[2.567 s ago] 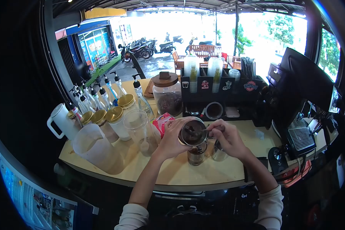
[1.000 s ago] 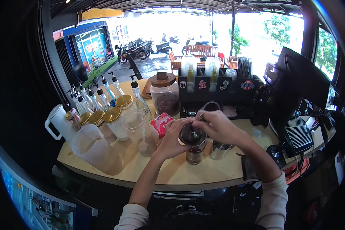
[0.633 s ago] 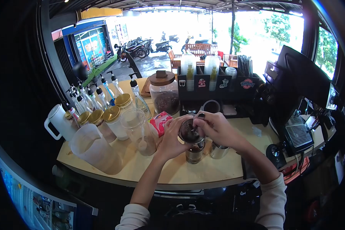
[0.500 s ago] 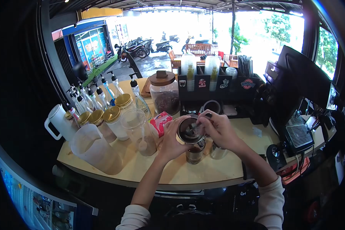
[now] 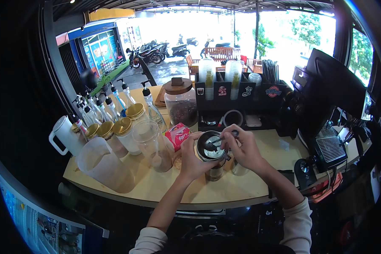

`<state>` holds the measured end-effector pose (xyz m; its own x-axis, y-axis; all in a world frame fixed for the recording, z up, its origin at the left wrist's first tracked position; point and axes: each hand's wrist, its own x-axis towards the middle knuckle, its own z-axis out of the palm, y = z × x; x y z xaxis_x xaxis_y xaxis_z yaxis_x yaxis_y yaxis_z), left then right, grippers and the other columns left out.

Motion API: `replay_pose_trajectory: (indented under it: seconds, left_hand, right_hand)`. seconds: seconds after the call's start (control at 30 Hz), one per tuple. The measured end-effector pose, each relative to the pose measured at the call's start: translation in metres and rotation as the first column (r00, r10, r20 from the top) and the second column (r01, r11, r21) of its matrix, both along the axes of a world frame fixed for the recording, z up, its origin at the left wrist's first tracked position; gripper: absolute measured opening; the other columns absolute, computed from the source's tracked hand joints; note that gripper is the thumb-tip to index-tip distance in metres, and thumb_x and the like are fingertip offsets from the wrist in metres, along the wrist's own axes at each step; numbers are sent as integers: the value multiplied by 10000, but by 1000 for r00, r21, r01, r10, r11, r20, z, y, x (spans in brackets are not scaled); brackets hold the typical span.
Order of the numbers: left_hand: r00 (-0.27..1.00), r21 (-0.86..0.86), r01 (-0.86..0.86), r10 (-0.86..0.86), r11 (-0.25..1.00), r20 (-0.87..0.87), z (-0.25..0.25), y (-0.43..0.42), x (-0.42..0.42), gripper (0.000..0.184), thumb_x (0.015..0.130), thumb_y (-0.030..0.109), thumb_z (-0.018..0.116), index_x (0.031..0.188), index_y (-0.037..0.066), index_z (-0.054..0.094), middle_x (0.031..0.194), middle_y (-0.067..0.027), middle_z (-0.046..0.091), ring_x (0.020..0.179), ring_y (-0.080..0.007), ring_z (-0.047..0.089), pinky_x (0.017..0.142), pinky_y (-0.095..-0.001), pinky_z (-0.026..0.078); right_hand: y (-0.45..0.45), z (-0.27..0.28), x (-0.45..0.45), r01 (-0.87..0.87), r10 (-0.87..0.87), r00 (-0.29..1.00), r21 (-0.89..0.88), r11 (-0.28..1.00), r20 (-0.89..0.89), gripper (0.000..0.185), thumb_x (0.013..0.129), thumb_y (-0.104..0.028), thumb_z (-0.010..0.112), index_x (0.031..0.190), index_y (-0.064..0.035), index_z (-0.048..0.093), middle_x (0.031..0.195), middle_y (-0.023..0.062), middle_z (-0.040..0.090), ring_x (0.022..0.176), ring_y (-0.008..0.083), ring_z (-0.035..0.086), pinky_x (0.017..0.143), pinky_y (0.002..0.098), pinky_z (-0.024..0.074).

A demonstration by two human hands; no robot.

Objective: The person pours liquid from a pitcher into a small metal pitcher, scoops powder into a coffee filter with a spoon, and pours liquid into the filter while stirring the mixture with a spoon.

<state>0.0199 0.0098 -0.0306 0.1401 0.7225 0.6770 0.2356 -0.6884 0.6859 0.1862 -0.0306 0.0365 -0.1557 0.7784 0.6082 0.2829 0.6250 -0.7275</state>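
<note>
My left hand (image 5: 192, 158) is wrapped round a metal cup (image 5: 202, 149) with a dark inner wall, its mouth tilted up toward me. White contents, foam or powder, I cannot tell which, lie at the bottom. Between its closed fingers my right hand (image 5: 244, 149) grips a dark spoon (image 5: 212, 145), the bowl inside the cup against the white contents. Directly below the cup stands a glass (image 5: 215, 173) with brown liquid, its top hidden by the cup. Beside it, partly behind my right wrist, is another clear or shiny vessel (image 5: 238, 169).
A tall plastic tub (image 5: 154, 144) with a scoop, a frosted pitcher (image 5: 101, 158), gold-lidded jars (image 5: 122, 127) and pump bottles (image 5: 150, 99) crowd the left. A red-and-white packet (image 5: 178, 136) lies left of the cup. Behind stands a black organizer (image 5: 241, 101); a coffee machine (image 5: 331, 148) is right.
The spoon has swung from steep to slanting, its bowl now lower in the cup. White contents show more plainly inside. The cup now covers more of the glass below.
</note>
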Motion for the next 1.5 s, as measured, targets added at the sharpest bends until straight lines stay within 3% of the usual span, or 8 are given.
replay_pose_trajectory:
  seconds: [0.23, 0.63, 0.7, 0.83, 1.03, 1.27, 1.4, 1.5]
  left_hand:
    - [995, 71, -47, 53, 996, -86, 2, -3, -2, 813, 495, 292, 887, 1176, 103, 483, 1134, -78, 567, 1088, -273, 531, 986, -435, 313]
    - [955, 171, 62, -8, 983, -296, 18, 0, -14, 797, 552, 242, 840, 1258, 149, 484, 1225, -44, 569, 1180, -229, 509, 1057, -438, 231]
    - [950, 189, 66, -4, 980, -311, 19, 0, -14, 790, 556, 236, 836, 1258, 154, 484, 1230, -41, 566, 1183, -227, 508, 1060, -443, 227]
    - [931, 201, 62, 16, 978, -366, 24, 0, -16, 784, 556, 230, 831, 1254, 151, 482, 1235, -35, 561, 1186, -225, 504, 1065, -458, 233]
    - [925, 160, 44, 21, 986, -380, 27, 6, -20, 816, 534, 272, 843, 1256, 147, 484, 1218, -47, 565, 1188, -238, 502, 1075, -472, 235]
    - [941, 93, 6, 26, 996, -338, 30, 7, -18, 772, 522, 304, 882, 1190, 81, 568, 1153, -80, 601, 1142, -296, 502, 1016, -431, 352]
    - [944, 124, 21, 21, 992, -329, 28, 11, -18, 766, 520, 297, 888, 1163, 26, 572, 1103, -121, 622, 1044, -277, 588, 949, -387, 430]
    - [950, 80, 28, -2, 996, -312, 28, 9, -17, 737, 554, 318, 861, 1171, 56, 556, 1084, -107, 629, 1065, -292, 579, 973, -411, 387]
  right_hand:
    - [-2, 1, 0, 29, -29, 999, -20, 999, -24, 171, 968, -103, 480, 902, 28, 569, 642, 57, 599, 598, 76, 587, 552, 239, 450]
    - [4, 11, 22, -60, 50, 969, 33, 998, 243, 182, 959, -114, 491, 876, 6, 600, 662, 46, 612, 638, 100, 591, 624, 255, 459]
    - [4, 15, 23, -102, 115, 979, -81, 991, 168, 174, 953, -118, 497, 873, -4, 602, 654, 41, 595, 641, 94, 569, 650, 241, 449]
    - [5, 16, 28, -86, 69, 953, 46, 995, 296, 180, 952, -131, 505, 880, 5, 597, 640, 62, 570, 623, 107, 570, 557, 270, 433]
    - [-6, 7, 30, -93, 71, 988, -159, 983, -137, 176, 975, -148, 473, 920, -13, 572, 651, 23, 585, 638, 99, 580, 584, 248, 437]
    - [-23, -9, 55, 53, 6, 875, 108, 993, -485, 138, 990, -129, 424, 957, -17, 498, 837, 59, 550, 743, 139, 640, 664, 251, 452]
    - [-36, -30, 60, 224, -179, 927, 104, 969, -329, 96, 955, -76, 496, 951, 12, 534, 832, 78, 619, 755, 143, 652, 685, 248, 462]
    - [-42, -53, 60, 305, -313, 947, 108, 946, 70, 87, 842, -31, 650, 922, -17, 619, 842, 102, 650, 750, 180, 643, 688, 269, 458]
